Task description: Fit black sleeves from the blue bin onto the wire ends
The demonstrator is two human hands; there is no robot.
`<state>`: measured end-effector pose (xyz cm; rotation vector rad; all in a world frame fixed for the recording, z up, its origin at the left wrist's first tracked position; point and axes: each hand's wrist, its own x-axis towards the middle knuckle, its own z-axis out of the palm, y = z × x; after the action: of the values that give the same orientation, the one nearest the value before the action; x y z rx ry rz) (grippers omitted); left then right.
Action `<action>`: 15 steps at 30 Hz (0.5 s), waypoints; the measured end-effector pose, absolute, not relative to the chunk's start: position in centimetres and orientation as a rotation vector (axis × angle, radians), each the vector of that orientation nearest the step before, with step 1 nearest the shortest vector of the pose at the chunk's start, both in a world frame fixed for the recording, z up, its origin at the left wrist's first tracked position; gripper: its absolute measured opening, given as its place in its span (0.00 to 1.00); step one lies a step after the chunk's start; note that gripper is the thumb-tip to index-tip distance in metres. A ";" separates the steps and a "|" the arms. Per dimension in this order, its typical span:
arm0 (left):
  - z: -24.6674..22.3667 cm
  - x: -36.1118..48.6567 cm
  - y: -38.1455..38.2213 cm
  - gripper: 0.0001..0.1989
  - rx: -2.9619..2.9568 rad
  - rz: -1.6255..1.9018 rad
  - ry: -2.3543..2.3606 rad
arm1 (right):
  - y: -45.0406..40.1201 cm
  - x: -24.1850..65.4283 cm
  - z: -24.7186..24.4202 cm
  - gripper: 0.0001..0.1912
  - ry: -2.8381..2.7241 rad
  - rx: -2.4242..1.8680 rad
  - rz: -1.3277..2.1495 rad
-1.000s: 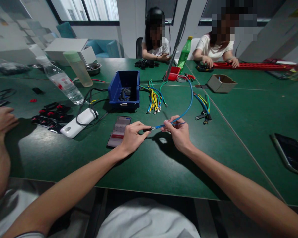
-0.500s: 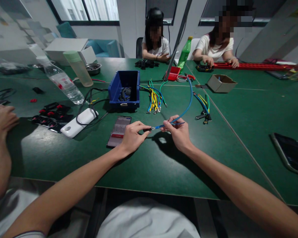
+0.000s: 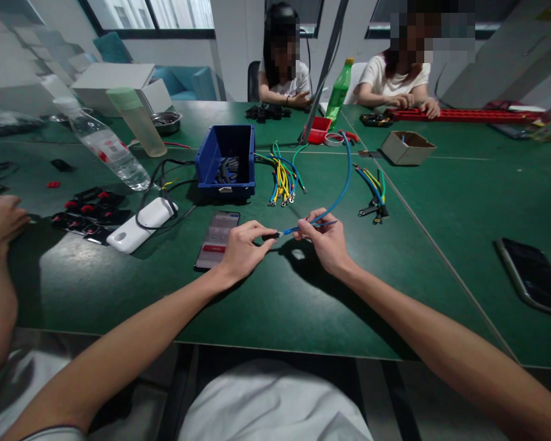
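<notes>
My left hand [image 3: 245, 245] pinches a small black sleeve-like piece [image 3: 270, 235] between thumb and fingertips. A blue wire [image 3: 342, 199] with a metal ring-shaped end is gripped in my right hand [image 3: 324, 241]. That metal end meets the tip of the black piece; how far it sits inside I cannot tell. From my right hand the wire arcs up and away over the table. Beyond my hands lies a bundle of yellow, green and blue wires [image 3: 282, 180] with metal ends. Several wires with black ends [image 3: 375, 199] lie to the right.
A blue bin [image 3: 226, 191] holds black pieces. A phone [image 3: 215, 242] lies beside my left hand, near a white power bank [image 3: 142, 226]. Bottles, a cardboard box [image 3: 406, 150] and another phone [image 3: 535, 272] stand or lie around. Co-workers sit opposite; another person's arm rests at left.
The wire's metal end sits slightly closer to the black piece. Across the table, a co-worker's hand has shifted from a dark tool to the red strip. The view has tilted slightly.
</notes>
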<state>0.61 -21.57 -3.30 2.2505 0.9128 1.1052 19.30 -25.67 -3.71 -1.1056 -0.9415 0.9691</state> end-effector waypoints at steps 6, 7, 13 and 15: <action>-3.3 0.7 -21.6 0.07 2.258 1.121 0.911 | -25.6 19.1 -3.8 0.18 -0.916 -1.106 0.980; -3.4 0.7 -21.6 0.07 2.258 1.120 0.910 | -25.6 19.1 -3.9 0.18 -0.917 -1.103 0.984; -3.4 0.7 -21.6 0.07 2.262 1.111 0.914 | -25.5 19.2 -4.1 0.17 -0.922 -1.087 0.999; -3.4 0.7 -21.6 0.07 2.263 1.108 0.914 | -25.5 19.2 -4.1 0.17 -0.920 -1.083 1.001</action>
<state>0.75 -21.64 -3.36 2.2627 0.9141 1.1077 19.18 -25.52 -4.11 -1.0825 -0.9199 1.0012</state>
